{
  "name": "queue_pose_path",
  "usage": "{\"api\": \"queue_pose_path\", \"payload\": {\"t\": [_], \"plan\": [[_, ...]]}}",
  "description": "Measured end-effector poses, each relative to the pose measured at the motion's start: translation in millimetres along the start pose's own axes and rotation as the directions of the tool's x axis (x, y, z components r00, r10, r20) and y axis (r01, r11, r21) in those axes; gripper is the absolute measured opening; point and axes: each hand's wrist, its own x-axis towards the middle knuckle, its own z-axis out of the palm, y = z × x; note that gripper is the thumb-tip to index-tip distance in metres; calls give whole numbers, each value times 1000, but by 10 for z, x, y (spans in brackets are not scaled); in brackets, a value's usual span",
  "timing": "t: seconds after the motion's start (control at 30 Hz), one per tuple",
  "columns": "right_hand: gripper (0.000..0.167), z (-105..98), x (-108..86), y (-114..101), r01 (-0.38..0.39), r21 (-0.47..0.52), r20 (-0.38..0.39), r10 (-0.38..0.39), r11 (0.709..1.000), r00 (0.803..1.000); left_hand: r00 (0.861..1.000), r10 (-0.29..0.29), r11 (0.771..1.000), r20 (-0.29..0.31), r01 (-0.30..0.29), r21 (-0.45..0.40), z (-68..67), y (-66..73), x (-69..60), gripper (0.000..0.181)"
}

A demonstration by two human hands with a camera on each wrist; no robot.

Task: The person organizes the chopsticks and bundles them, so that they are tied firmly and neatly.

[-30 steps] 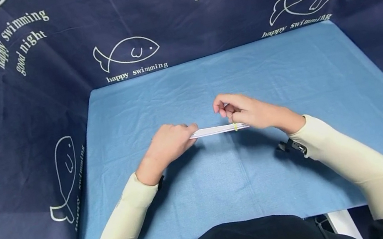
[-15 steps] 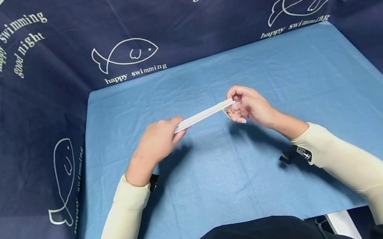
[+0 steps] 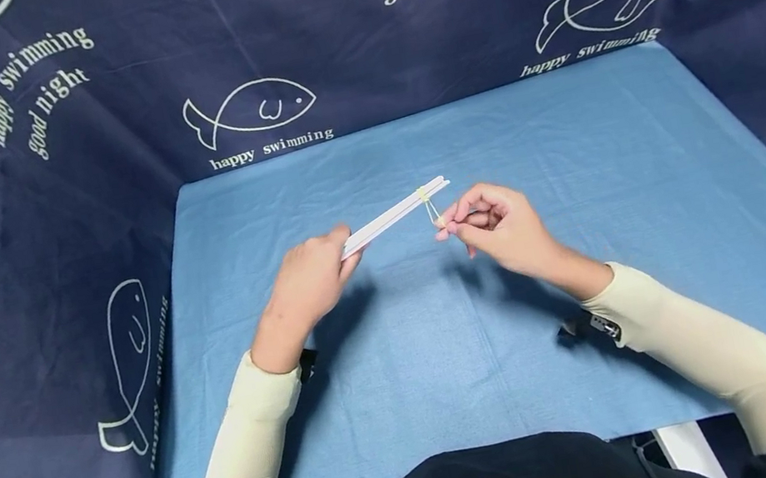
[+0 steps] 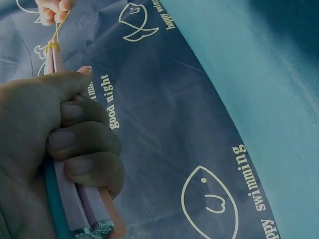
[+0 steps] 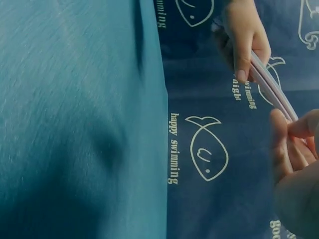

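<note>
My left hand (image 3: 309,277) grips one end of a bundle of long, thin white sticks (image 3: 390,216). In the left wrist view my fingers curl round the sticks (image 4: 72,199), whose near ends look silvery and crinkled. A teal strip and an orange strip show beside them. Near the far end, a yellow rubber band (image 4: 54,46) is wound round the bundle. My right hand (image 3: 506,227) pinches a loop of this band, stretched away from the sticks towards me. In the right wrist view, part of my right hand (image 5: 299,164) covers the bundle's end.
The bundle is held above a table covered with a blue cloth (image 3: 408,387). Dark blue curtains (image 3: 368,55) with white fish drawings and lettering stand at the back and sides. A small black device (image 3: 591,327) sits at my right wrist.
The bundle has tilted, its far end rising away from me. My right hand has moved off the sticks' end and drawn a loop of the rubber band out from them.
</note>
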Motion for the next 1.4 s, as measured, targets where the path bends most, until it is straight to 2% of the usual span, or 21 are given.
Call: {"api": "queue_pose_path", "payload": {"t": [0.1, 0.27, 0.33, 0.43, 0.5, 0.63, 0.8, 0.97, 1.1, 1.27, 1.4], "plan": [[12, 25, -35, -3, 93, -87, -14, -95, 992, 995, 1000, -12, 1000, -5, 12, 23, -2, 15, 7, 28], [17, 38, -62, 24, 228, -259, 23, -230, 939, 973, 1000, -12, 998, -4, 12, 61, 10, 35, 14, 27], [15, 41, -57, 28, 252, -300, 41, -251, 920, 967, 1000, -10, 998, -5, 11, 64, 18, 38, 11, 27], [19, 39, -42, 18, 248, -303, 49, -245, 920, 968, 1000, -9, 998, -13, 10, 65, 23, 48, 0, 26], [27, 37, -27, 3, 217, -287, 47, -213, 933, 976, 1000, -3, 997, -17, 4, 72, 22, 57, -13, 26], [43, 12, 3, -45, 99, -293, 26, -96, 951, 995, 1000, 21, 997, -17, -20, 78, 23, 82, -39, 26], [52, -61, 44, -145, -40, -369, 24, 53, 929, 998, 998, 60, 993, -24, -57, 106, 59, 82, -58, 26], [54, -155, 62, -276, -153, -500, 45, 202, 853, 978, 991, 135, 974, -26, -128, 189, 129, 69, -67, 24], [51, -205, 58, -351, -189, -557, 98, 290, 809, 952, 985, 170, 959, -24, -160, 235, 192, 61, -82, 22], [53, -249, 57, -398, -184, -604, 147, 335, 776, 931, 983, 183, 955, -20, -173, 240, 227, 64, -97, 20], [58, -284, 67, -421, -107, -681, 213, 336, 724, 918, 980, 201, 949, 3, -196, 246, 253, 71, -102, 17]]}}
